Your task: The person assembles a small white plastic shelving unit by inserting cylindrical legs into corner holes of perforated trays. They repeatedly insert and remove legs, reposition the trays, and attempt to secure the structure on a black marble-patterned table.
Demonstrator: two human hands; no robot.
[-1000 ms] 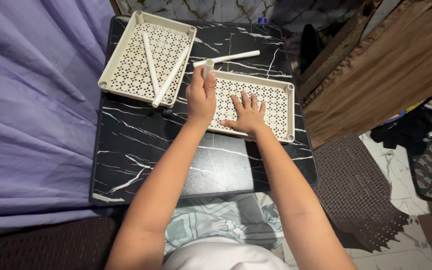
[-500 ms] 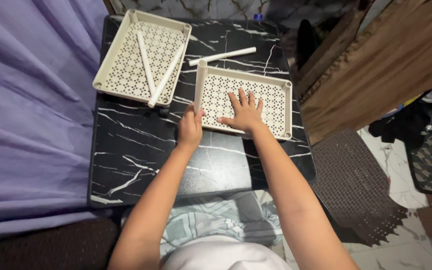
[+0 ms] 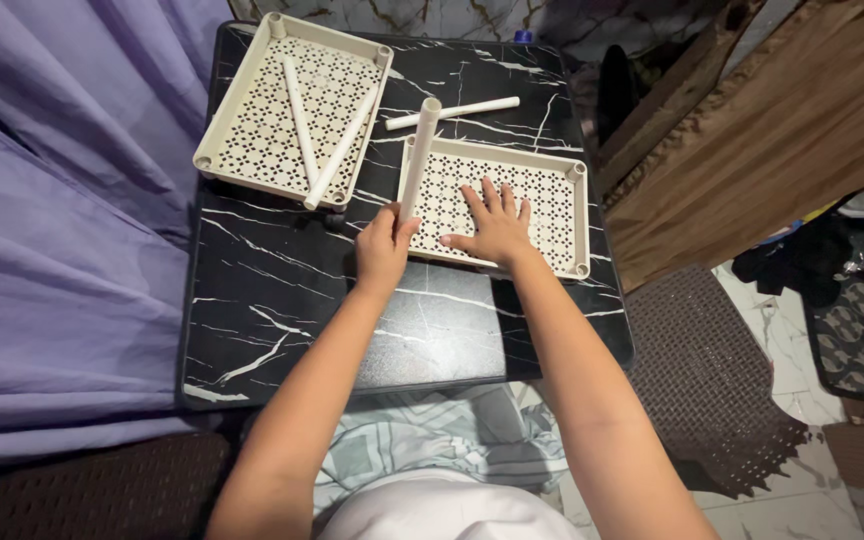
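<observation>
The left hand (image 3: 384, 243) is closed around the lower end of a cream tube (image 3: 418, 158), which stands tilted at the near left corner of the nearer perforated tray (image 3: 552, 182). Whether the tube's foot is seated in the tray's corner socket cannot be told, as the hand covers it. The right hand (image 3: 493, 228) lies flat, fingers spread, palm down on the floor of this tray, holding nothing.

The tray rests on a black marble-patterned table (image 3: 282, 300), toward its right half. A second cream tube (image 3: 452, 112) lies loose on the table just beyond the tray's far edge, passing close behind the top of the held tube. A second perforated tray (image 3: 242, 120) sits at the far left of the table, well apart from the hands, with two more cream tubes (image 3: 312, 135) lying crossed inside it.

Purple fabric (image 3: 62, 200) hangs along the table's left side. A wooden panel (image 3: 752, 130) stands to the right, and a dark woven mat (image 3: 712, 380) lies on the floor below it. Nothing lies between the hands and the nearer tray.
</observation>
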